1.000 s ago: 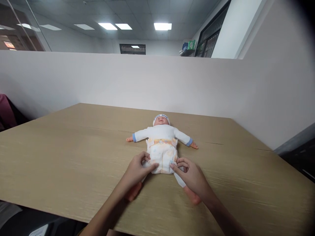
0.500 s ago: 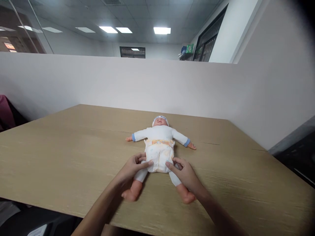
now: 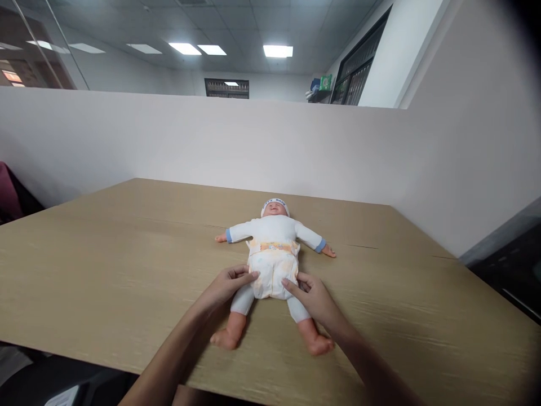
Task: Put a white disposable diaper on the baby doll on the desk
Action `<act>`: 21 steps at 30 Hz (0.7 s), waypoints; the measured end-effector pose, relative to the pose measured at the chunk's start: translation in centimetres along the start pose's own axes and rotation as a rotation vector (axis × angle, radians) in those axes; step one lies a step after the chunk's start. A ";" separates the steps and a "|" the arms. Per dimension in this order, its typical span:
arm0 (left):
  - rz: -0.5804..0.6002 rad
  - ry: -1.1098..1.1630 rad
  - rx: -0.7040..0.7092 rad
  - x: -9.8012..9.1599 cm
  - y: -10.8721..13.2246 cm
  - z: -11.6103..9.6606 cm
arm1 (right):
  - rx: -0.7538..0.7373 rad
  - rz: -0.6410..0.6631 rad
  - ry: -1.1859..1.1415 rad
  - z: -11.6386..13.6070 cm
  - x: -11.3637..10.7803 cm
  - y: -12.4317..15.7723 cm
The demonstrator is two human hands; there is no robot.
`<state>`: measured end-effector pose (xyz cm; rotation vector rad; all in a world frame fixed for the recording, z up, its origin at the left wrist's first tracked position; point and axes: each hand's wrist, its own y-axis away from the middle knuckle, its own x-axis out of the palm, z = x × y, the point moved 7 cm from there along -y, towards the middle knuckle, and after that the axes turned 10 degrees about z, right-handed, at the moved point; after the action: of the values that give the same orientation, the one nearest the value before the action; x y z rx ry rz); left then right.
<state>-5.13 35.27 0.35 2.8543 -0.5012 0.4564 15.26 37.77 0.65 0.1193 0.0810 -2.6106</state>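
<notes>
White diaper [image 3: 273,265] hides the doll's [image 3: 275,226] hips.

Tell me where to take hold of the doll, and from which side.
The doll is probably best gripped around its torso, one hand at each flank below the armpits, coming in from both sides. It lies on its back with both arms spread wide, leaving the flanks open; the left hand and right hand are lower, at the diaper.
</notes>
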 end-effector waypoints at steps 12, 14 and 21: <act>-0.061 -0.317 0.289 0.9 -1.8 -1.9 | -0.084 -0.237 0.358 1.2 -1.2 0.4; -0.018 -0.270 0.267 0.8 -2.7 -1.6 | -0.078 -0.190 0.206 0.7 -1.1 -0.1; 0.049 -0.186 0.175 -0.2 -3.7 -0.8 | -0.116 -0.185 0.053 -0.1 -1.2 -0.9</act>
<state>-4.14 38.95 0.45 3.0770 -0.5920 0.2548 15.80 39.16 0.75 0.1460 0.2745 -2.7794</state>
